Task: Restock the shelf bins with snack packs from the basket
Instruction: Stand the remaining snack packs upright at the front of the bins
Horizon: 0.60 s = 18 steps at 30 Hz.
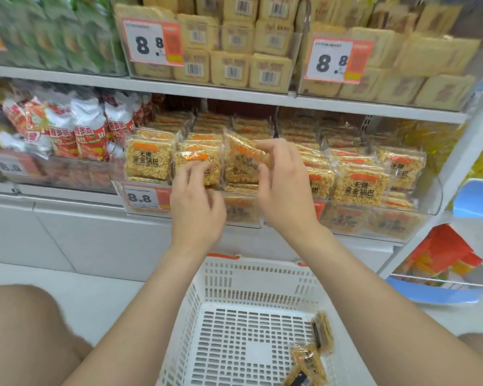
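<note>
A clear shelf bin (pixel 243 222) on the lower shelf holds upright golden rice-crisp snack packs with orange labels. My right hand (pixel 283 185) pinches one pack (pixel 240 162) by its upper right corner, tilted at the bin's front. My left hand (pixel 197 203) touches the front of a neighbouring pack (pixel 197 162) with loosely curled fingers. Below my arms sits a white plastic basket (pixel 229 277) with a few small snack packs (pixel 308 360) in its right corner.
A second clear bin (pixel 430 207) of the same packs stands to the right. Red and white snack bags (pixel 76 129) fill the left of this shelf. Pale packs (pixel 234 51) stock the shelf above. A blue display (pixel 444 288) stands at the right. My knees flank the basket.
</note>
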Motion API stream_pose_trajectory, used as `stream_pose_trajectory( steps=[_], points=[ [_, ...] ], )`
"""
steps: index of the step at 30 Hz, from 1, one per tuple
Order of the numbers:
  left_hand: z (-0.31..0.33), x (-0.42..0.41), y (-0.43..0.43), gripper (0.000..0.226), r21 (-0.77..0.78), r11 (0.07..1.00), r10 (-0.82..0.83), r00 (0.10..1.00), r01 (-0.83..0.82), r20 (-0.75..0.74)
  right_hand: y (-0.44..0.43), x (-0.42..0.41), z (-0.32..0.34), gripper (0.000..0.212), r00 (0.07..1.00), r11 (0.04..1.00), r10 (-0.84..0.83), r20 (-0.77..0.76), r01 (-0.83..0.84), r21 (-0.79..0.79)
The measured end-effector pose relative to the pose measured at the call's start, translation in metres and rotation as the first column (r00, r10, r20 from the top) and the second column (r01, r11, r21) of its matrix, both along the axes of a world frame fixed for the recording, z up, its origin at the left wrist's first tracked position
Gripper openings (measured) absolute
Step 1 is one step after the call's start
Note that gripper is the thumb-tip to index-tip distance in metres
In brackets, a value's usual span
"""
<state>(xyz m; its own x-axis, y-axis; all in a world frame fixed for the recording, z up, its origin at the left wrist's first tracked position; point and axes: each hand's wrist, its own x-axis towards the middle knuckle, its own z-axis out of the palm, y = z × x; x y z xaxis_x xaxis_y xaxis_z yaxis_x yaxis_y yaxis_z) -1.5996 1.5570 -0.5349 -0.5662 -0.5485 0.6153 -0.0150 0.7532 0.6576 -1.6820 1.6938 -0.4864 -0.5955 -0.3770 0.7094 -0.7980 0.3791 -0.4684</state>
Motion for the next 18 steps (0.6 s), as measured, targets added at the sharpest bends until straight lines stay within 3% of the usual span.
stream_pose_trajectory(
  steps=[5,8,12,14,16,18],
  points=[
    [-0.005,-0.003,-0.009,0.059,-0.164,0.983,0.132,0.947,-0.086,0.292,-0.002,-0.021,0.007,0.043,0.999,0.961,0.027,-0.029,-0.018,0.277],
    [-0.009,-0.004,-0.011,0.056,-0.229,0.965,0.195,0.931,-0.127,0.308,-0.008,-0.031,0.009,0.043,0.992,0.946,-0.003,-0.129,0.045,0.322],
    [-0.011,-0.008,-0.011,0.054,-0.256,0.955,0.226,0.923,-0.148,0.311,-0.018,-0.036,0.011,0.030,0.894,0.825,-0.132,-0.429,0.338,0.452],
    [-0.012,-0.011,-0.011,0.057,-0.285,0.948,0.231,0.923,-0.142,0.308,-0.021,-0.035,0.012,0.024,0.892,0.734,-0.138,-0.431,0.384,0.561],
    [-0.012,-0.013,-0.010,0.058,-0.300,0.945,0.224,0.925,-0.130,0.307,-0.024,-0.036,0.012,0.021,0.876,0.703,-0.158,-0.455,0.424,0.572],
    [-0.013,-0.014,-0.009,0.057,-0.299,0.947,0.216,0.925,-0.120,0.312,-0.030,-0.037,0.008,0.043,0.865,0.735,-0.148,-0.480,0.421,0.532]
  ],
)
